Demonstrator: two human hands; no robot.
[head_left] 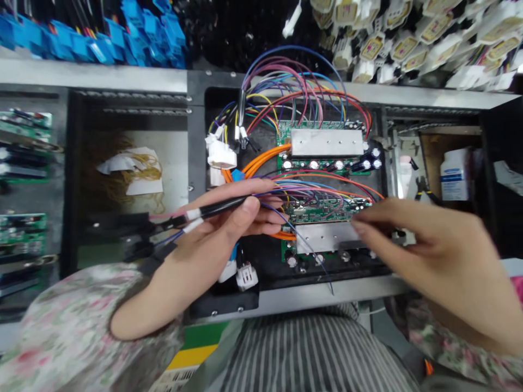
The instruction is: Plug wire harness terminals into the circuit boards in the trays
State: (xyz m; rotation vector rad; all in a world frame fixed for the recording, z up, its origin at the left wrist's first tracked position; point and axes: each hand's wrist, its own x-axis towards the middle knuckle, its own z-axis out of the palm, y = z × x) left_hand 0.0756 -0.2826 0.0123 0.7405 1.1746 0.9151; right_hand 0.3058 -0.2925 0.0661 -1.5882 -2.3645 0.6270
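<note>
My left hand (220, 234) is closed round a black-sleeved wire harness (223, 206), thumb on top. Thin coloured wires fan out of the sleeve to the right, toward the lower circuit board (327, 209) with its silver heatsink (322, 238). A loose blue wire (300, 237) crosses that heatsink and hangs past the board's front edge. At the board's right end, my right hand (429, 245) has thumb and forefinger pinched together; whatever is between them is hidden. Behind lies a second circuit board (286, 133), wired in many colours, with a white connector (220, 152) to its left.
Both boards sit in a black tray (269, 275). Blue connectors (151, 35) and white connectors (402, 46) are heaped along the back. More circuit boards (24, 234) stand at far left. Rubber bands (143, 169) lie in the left compartment; a white bottle (454, 174) is at right.
</note>
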